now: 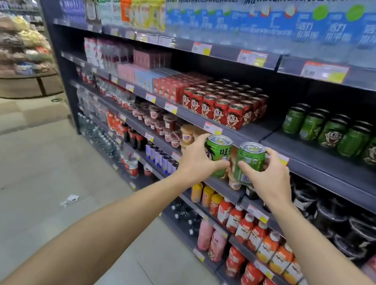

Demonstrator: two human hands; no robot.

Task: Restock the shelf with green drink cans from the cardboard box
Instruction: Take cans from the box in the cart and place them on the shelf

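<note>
Your left hand (197, 162) is wrapped around a green metal drink can with a cartoon face (217, 154), thumb across the front and fingers curled behind it. Your right hand (269, 178) is closed on a second green metal drink can showing a barcode (249, 162), thumb on the near side, fingertips over the far rim. Both cans stand upright and sit just beside each other, a narrow gap between them, held in the air in front of the dark grey metal shelf (315, 161).

Up and to the right on that shelf stands a row of matching green cartoon-face cans (339, 136), several across and more behind, with bare shelf surface in front of them and to their left. Further left on the same level is a block of red cartoon-face cans (223, 106), well apart from the green row. Yellow and white price tags (213, 128) line the shelf edge. Orange-capped juice bottles (262, 239) fill the lower shelves below your wrists. The cardboard box is out of view.
</note>
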